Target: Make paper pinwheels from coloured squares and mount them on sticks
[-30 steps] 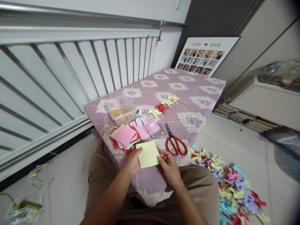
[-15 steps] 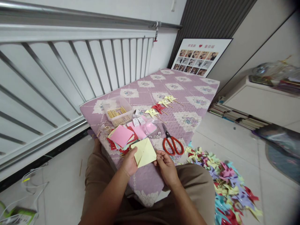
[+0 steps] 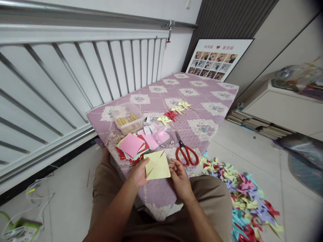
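Observation:
My left hand (image 3: pixel 140 173) grips the left edge of a pale yellow paper square (image 3: pixel 158 165), thumb on top. Slits run in from the square's corners, and a small dark dot marks its middle. At the right edge of the square is my right hand (image 3: pixel 181 179), its fingers curled and thumb drawn in; what they pinch, if anything, is too small to make out. Left of the square lies a stack of coloured paper squares (image 3: pixel 131 145). Orange-handled scissors (image 3: pixel 187 155) rest to the right. Behind the square sits a clear plastic dish (image 3: pixel 165 138) with small shiny pieces.
A clear box (image 3: pixel 128 121) holds short wooden sticks. Small white boxes (image 3: pixel 149 129) stand beside it. Several finished paper pinwheels (image 3: pixel 171 115) lie on the patterned cloth (image 3: pixel 202 127). A heap of pinwheels (image 3: pixel 247 198) covers floor at the right. A white radiator (image 3: pixel 83 70) borders the table.
The yellow square has turned a little and lies flatter, shifted slightly right. My right-hand fingers have loosened from its right corner and curl beside it.

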A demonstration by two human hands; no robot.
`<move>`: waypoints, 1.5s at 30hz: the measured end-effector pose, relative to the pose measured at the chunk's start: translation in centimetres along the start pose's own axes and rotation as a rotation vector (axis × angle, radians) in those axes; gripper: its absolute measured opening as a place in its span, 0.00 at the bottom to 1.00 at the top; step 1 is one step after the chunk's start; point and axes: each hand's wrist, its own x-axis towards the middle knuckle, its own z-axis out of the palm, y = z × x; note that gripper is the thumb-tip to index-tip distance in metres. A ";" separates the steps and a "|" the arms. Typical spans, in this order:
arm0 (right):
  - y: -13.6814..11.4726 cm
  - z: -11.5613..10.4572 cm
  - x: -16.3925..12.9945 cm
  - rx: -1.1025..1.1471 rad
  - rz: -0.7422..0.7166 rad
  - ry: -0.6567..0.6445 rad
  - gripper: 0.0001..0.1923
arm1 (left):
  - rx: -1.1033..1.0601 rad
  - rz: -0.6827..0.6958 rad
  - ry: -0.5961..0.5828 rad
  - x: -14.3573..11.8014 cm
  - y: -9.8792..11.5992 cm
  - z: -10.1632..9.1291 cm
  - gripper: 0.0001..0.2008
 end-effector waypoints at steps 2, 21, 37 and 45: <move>-0.1 0.1 -0.2 -0.010 -0.011 -0.019 0.19 | 0.004 -0.009 -0.023 0.0 0.0 0.0 0.26; 0.3 0.3 -0.5 -0.018 -0.026 0.177 0.12 | 0.158 0.041 -0.196 -0.3 0.0 -0.2 0.23; 0.7 1.3 -0.9 -0.360 -0.235 0.033 0.10 | 0.182 0.328 -0.101 -0.5 -1.8 0.9 0.20; 0.8 1.2 -0.9 -0.428 -0.225 -0.070 0.13 | 0.101 0.333 0.110 -0.7 -1.6 2.3 0.20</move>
